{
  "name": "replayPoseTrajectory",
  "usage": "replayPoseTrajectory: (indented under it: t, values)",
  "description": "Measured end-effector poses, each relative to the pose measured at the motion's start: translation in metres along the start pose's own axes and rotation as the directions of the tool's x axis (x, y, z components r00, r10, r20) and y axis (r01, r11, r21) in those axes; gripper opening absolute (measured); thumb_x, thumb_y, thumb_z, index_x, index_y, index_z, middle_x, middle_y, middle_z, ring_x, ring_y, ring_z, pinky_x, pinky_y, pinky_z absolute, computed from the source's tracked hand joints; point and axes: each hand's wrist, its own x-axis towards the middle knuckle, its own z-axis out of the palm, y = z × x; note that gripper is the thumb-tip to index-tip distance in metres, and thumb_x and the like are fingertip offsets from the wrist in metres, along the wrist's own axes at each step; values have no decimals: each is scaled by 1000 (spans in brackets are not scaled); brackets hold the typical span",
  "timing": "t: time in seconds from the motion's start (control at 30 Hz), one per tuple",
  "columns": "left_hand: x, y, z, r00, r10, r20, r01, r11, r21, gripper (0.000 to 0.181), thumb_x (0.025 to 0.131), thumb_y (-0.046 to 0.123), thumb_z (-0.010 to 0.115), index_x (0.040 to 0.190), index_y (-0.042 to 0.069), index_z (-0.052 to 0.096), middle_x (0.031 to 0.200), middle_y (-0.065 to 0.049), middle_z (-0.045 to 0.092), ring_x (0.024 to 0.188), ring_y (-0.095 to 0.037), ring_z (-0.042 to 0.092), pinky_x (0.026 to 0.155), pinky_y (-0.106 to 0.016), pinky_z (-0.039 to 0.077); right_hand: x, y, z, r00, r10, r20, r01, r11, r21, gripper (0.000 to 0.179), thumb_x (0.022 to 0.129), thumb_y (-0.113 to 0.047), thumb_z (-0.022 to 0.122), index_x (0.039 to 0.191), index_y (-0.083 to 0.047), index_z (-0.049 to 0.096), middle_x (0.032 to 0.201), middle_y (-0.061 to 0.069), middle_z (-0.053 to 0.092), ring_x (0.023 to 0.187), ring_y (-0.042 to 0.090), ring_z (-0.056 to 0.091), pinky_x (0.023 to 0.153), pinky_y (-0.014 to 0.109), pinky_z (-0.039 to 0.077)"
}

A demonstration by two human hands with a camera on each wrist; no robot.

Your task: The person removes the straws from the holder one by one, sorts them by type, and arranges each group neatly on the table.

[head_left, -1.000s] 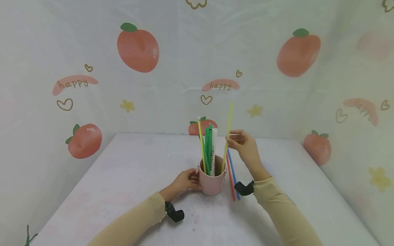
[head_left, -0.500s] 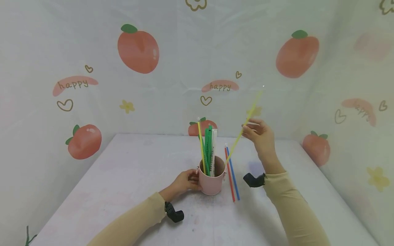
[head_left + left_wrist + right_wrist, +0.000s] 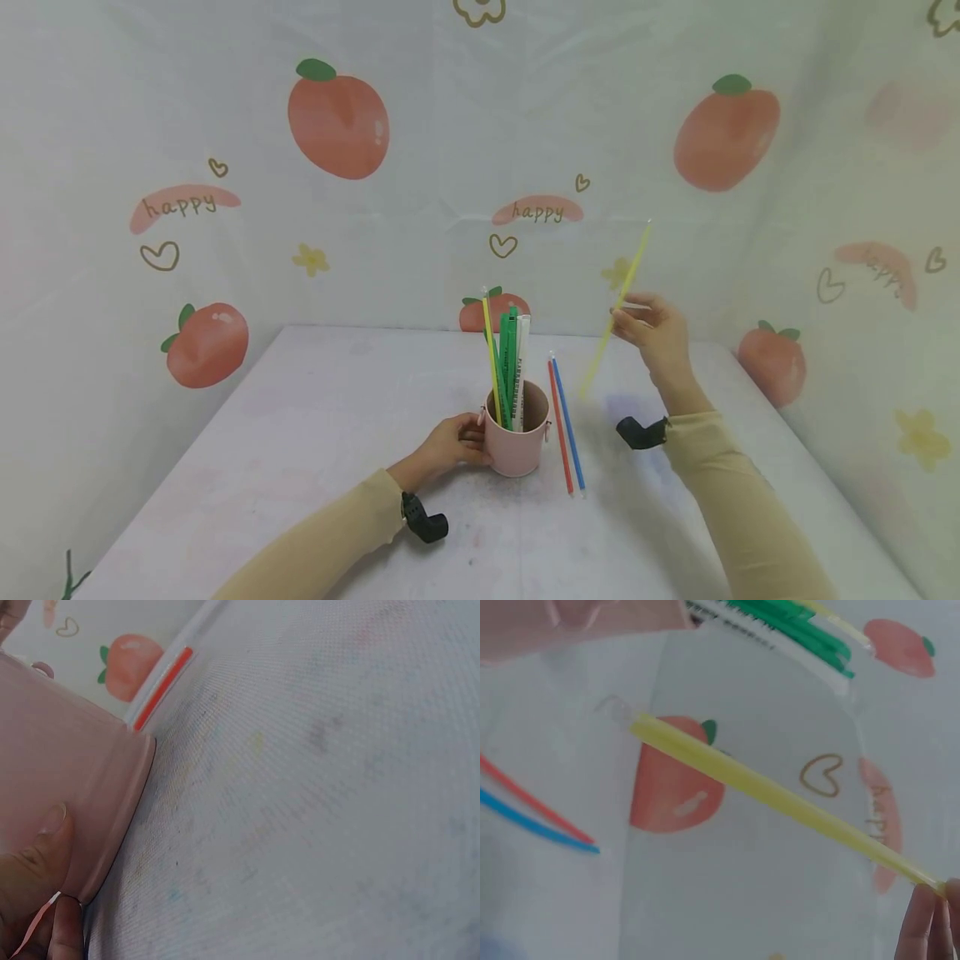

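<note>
My left hand (image 3: 448, 450) holds the left side of a small pink bucket (image 3: 513, 454) that stands upright; its thumb presses the wall in the left wrist view. Inside the bucket lean a yellow straw (image 3: 491, 350), several green sticks (image 3: 512, 350) and a white one (image 3: 521, 367) with print. To the right, my right hand (image 3: 656, 337) pinches another yellow straw (image 3: 750, 784) in a clear wrapper, tilted and raised, its lower end apart from the bucket. A red straw (image 3: 560, 429) and a blue straw (image 3: 568, 424) lie side by side on the table, right of the bucket.
The table has a pale cover (image 3: 315, 417). Behind and beside it hangs a white curtain (image 3: 420, 125) printed with peaches, hearts and flowers. Each wrist wears a black camera, such as the left one (image 3: 426, 521).
My right hand has drawn the yellow straw out of the bucket, up and to the right, the straw now clear of the rim. The left hand and bucket have stayed put.
</note>
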Motion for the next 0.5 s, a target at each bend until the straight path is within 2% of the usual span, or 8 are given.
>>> replayPoseTrajectory:
  t: [0.1,0.23,0.5]
  values:
    - [1,-1,0,1000,-8,-3,8,1000,1,58,74,-1,81,125,-4,54,124,-20,62,111,-31,63,94,-36,55,3,8,-4,999,28,22,-27,999,-42,23,87,7,64,109,4,59,78,-6,71,73,6,69,72,20,58]
    - [1,1,0,1000,-14,-9,14,1000,6,59,73,-1,81,125,-3,54,124,-20,62,110,-31,64,94,-36,55,5,20,-11,994,83,66,-77,993,-89,36,89,6,63,120,17,49,78,-9,70,73,4,68,72,18,58]
    - [-1,1,1,1000,-12,-10,12,1000,-4,58,73,-2,81,126,-3,54,124,-20,62,110,-31,64,93,-37,55,3,45,-22,965,235,120,-206,955,-213,46,92,4,59,130,22,40,80,-10,63,72,1,64,73,16,58]
